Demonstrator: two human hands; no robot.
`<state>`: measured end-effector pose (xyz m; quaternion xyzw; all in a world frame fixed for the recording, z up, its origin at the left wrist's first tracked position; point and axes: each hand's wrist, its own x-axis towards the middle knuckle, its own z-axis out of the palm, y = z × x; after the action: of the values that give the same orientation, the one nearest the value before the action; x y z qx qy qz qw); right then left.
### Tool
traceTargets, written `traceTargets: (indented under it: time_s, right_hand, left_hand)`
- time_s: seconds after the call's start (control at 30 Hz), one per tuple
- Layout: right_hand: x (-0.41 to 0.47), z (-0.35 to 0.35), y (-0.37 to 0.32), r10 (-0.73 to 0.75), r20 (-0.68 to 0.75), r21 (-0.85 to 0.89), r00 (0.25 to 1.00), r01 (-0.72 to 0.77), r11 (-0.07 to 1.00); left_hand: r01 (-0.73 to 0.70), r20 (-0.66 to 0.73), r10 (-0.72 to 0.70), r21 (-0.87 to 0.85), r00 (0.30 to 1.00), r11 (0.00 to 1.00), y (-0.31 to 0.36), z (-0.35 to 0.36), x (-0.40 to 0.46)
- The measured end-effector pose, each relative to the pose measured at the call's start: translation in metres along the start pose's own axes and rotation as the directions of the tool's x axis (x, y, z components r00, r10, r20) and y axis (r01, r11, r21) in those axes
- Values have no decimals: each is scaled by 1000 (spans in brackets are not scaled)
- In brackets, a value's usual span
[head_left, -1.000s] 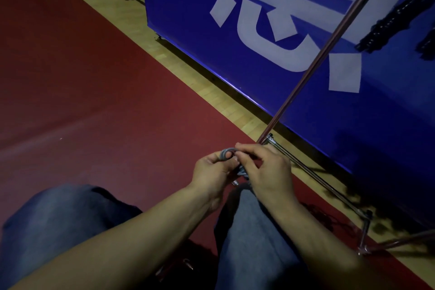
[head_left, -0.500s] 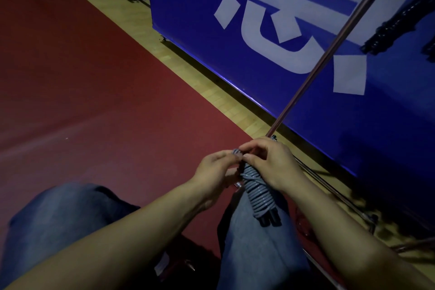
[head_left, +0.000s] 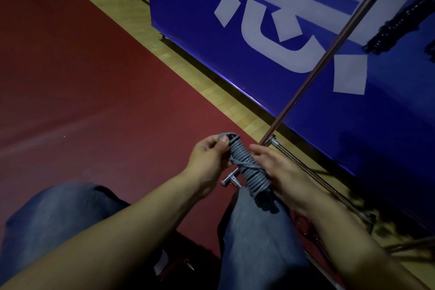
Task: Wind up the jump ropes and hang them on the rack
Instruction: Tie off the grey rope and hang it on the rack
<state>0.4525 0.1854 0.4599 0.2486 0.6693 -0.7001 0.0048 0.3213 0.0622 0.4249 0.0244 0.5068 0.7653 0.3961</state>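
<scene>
- Rope bundle [head_left: 248, 167] front and centre: your grey jump rope is wound into a tight coil, lying tilted between your two hands, above your right knee [head_left: 256, 231].
- Your left hand [head_left: 208, 160] grips the top end of the coil, thumb pressed over the loop that sticks out up there.
- Your right hand [head_left: 280, 167] lies along the far side of the bundle, fingers stretched out fairly straight against the windings; whether the thumb hooks underneath, you can't tell from here.
- Dark handles [head_left: 264, 202] poke out of the lower end of the coil, resting on your jeans.
- Rack pole [head_left: 329, 54] rises slanted just beyond your hands, its metal base bars [head_left: 313, 172] running along the floor to your right.
- Blue banner [head_left: 259, 54] with white lettering stands behind the pole, red floor [head_left: 82, 77] off to your left.
</scene>
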Motion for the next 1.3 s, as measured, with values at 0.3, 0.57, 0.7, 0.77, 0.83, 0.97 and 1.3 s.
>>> traceTargets:
  time_s: [0.3,0.57,0.7,0.77,0.83,0.97,1.3]
  right_hand:
    - [-3,18,5,-95,-29,-123,995,90,988]
    - [3,25,15,-127,-15,-176,992,122,977]
    - [8,32,11,-262,-174,-317,949,197,927]
    - [9,37,12,-358,-222,-450,907,231,863]
    - [12,40,14,-506,-219,-610,834,288,738]
    - [21,42,13,-464,-160,-661,871,255,706]
    - [4,74,5,-9,28,544,1000,-8,839]
  left_hand:
    - [49,-91,-53,-43,994,998,12,1,-2]
    - [92,-210,-131,-188,969,978,14,13,-9]
    - [155,-182,-219,-309,959,938,18,14,-9]
    - [219,-134,-280,-350,951,911,20,12,-8]
    - [276,-63,-324,-390,944,878,21,11,-9]
    - [235,-56,-295,-471,954,850,27,7,-7]
    - [156,-26,-214,-597,977,787,47,-5,5]
